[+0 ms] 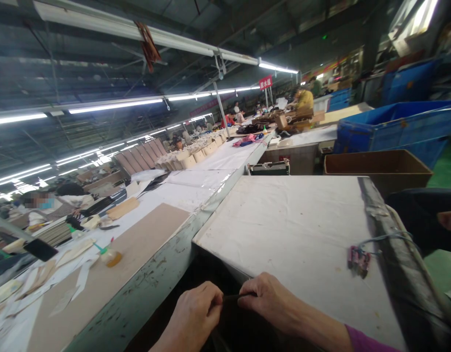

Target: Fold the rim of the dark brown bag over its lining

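Observation:
Between my two hands a thin dark strip is stretched, over the dark gap at the front of the tables. My left hand is closed, pinching one end between thumb and fingers. The other end is gripped by my right hand, also closed, beside the near edge of a white-covered table. What the strip belongs to is lost in the dark below. A bundle of small pinkish objects, tied with a cord, lies on that table to the right.
Along the left runs a long bench with a brown board, paper pieces and a squeeze bottle of amber liquid. A cardboard box and blue bins stand behind the white table. A co-worker sits across the bench.

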A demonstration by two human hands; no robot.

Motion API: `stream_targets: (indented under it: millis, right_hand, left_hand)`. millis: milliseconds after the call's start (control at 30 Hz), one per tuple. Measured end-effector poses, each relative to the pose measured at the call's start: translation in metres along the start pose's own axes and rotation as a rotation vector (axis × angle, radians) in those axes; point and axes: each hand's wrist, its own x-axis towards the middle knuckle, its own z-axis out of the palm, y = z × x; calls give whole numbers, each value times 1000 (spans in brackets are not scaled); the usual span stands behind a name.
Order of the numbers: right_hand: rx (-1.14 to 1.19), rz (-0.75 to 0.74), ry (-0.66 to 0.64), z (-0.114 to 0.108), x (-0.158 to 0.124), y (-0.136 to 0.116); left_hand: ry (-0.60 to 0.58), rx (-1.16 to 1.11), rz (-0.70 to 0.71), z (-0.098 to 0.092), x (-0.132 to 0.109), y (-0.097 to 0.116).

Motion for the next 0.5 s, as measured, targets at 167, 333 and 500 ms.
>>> stream_targets:
  millis: [167, 333, 500]
  right_hand:
    - [-28, -3, 2, 1, 2, 0]
    - [-26, -2, -18, 0, 4, -1]
    - [67, -44, -87, -1, 3, 3]
  left_hand:
    - [-74, 23, -46, -1, -3, 4]
    - [45, 26, -40, 7, -5, 2]
    - [117, -338, -197, 12, -2, -2]
